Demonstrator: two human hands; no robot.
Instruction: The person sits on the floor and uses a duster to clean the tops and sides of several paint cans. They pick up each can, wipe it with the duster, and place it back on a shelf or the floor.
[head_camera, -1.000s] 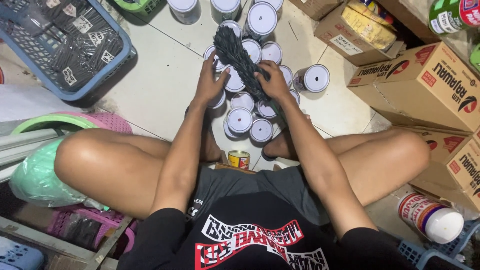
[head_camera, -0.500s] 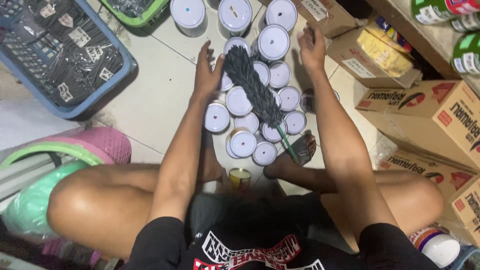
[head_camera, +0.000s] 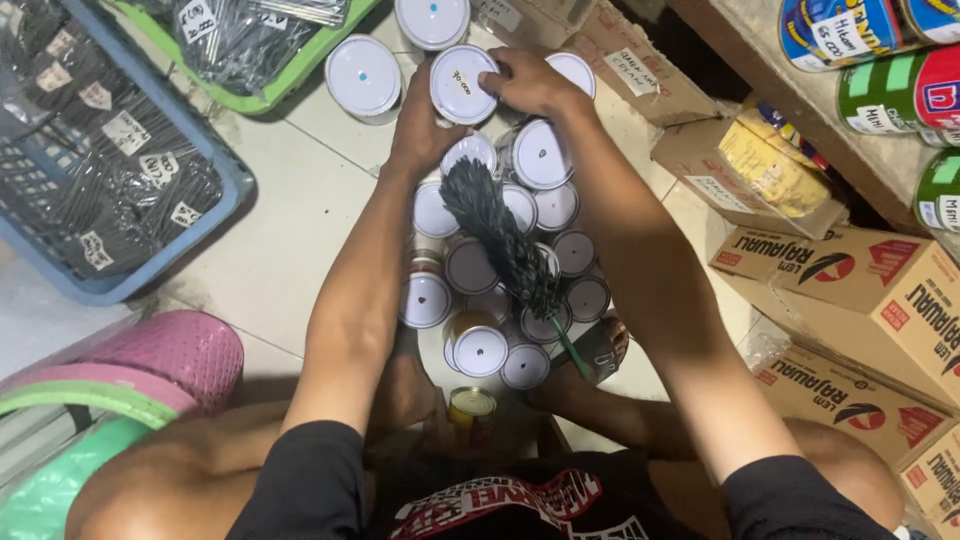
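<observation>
Head cam: looking down at a person sat on a tile floor (head_camera: 290, 210), legs folded round a cluster of small tins.
L hand (head_camera: 425, 120): fingers curled on the left side of a white-lidded tin (head_camera: 462, 84) at the far end of the cluster, gripping it.
R hand (head_camera: 528, 82): fingers closed over that same tin's right rim, so both hands hold one can.
Tin pos: far side, just past the packed group of white-lidded tins (head_camera: 500, 270), apart from two loose tins further out.
Duster: dark feather duster (head_camera: 500, 235) w/ green handle lying across the tin tops, nobody holding it.
Step, imo: lifting or shifting that far tin, mid-grip.
Next move needs: prob a steady two-hand carry w/o bumping neighbours or the duster.
Around: blue basket (head_camera: 130, 285) far left, cardboard boxes (head_camera: 860, 290) right.
</observation>
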